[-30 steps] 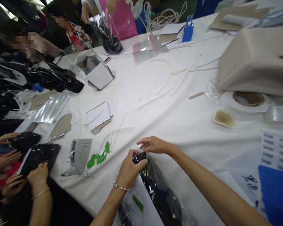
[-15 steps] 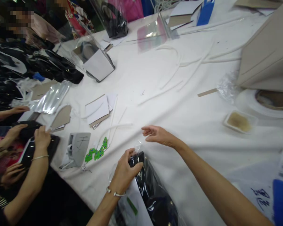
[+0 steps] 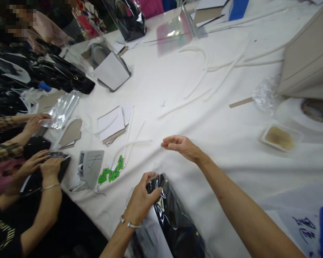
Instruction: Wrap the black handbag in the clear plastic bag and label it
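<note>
Head view: plastic-wrapped black bag (image 3: 177,218), bottom centre, lower end cut off, its top gripped between thumb and fingers of the left hand (image 3: 141,197); right hand (image 3: 181,146) apart from it, fingers extended together. Dispenser (image 3: 93,168), marked with inked strokes; sheet (image 3: 288,211), right, dark handwritten characters, too blurred to read; co-worker's shirt (image 3: 10,243), yellow lettering, illegible.

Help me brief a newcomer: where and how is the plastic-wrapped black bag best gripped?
Probably by the far end of the black bag, from the left: the left hand straddles that narrow end, while the rest stretches toward the view's bottom edge. A spanning grip seems safer than a pinch, since the plastic looks slick.
</note>
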A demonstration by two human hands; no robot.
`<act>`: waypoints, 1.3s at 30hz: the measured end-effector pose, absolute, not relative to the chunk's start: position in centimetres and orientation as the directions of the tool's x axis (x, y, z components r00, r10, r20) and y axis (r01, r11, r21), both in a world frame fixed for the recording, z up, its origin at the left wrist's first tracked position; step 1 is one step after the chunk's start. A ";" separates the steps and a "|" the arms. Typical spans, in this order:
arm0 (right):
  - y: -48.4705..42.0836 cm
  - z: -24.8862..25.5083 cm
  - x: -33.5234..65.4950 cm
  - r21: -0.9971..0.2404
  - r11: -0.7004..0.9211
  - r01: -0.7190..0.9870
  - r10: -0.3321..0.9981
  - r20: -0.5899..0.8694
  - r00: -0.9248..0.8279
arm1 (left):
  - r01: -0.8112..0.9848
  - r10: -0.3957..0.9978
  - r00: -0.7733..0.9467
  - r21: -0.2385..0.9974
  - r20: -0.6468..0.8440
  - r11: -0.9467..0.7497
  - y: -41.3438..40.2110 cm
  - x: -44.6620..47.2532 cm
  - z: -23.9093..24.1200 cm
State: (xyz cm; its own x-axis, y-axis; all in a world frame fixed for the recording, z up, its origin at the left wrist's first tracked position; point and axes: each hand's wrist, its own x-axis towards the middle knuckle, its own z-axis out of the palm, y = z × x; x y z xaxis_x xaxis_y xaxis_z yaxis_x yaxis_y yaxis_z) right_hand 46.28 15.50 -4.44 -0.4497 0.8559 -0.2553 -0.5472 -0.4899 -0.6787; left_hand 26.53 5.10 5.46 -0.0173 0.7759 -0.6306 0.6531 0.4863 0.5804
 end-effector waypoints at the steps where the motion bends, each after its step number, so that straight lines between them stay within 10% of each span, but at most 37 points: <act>1: 15.1 -4.7 46.5 -0.711 -0.549 -0.439 0.783 -0.255 -0.567 | 0.655 0.779 -0.008 0.585 -0.627 0.478 5.2 26.6 5.6; 5: 12.2 -6.3 44.4 -0.739 -0.640 -0.212 0.569 -0.269 -0.778 | 0.681 0.772 0.057 0.590 -0.633 0.434 5.5 26.6 5.9; 14: 10.2 -6.6 40.8 -0.688 -0.598 -0.411 0.762 -0.330 -0.557 | 0.734 0.772 0.118 0.578 -0.625 0.356 6.1 25.7 5.8; 27: 11.6 -7.4 43.7 -0.608 -0.719 -0.337 0.546 -0.193 -0.815 | 0.682 0.856 0.028 0.636 -0.516 0.361 5.2 25.7 4.8; 34: 10.8 -6.6 41.7 -0.703 -0.567 -0.429 0.784 -0.302 -0.542 | 0.697 0.820 0.002 0.589 -0.572 0.409 5.6 25.9 5.0; 39: 12.8 -6.4 44.5 -0.563 -0.296 -0.772 0.898 -0.439 -0.025 | 0.709 0.773 0.002 0.546 -0.634 0.446 5.8 26.0 5.7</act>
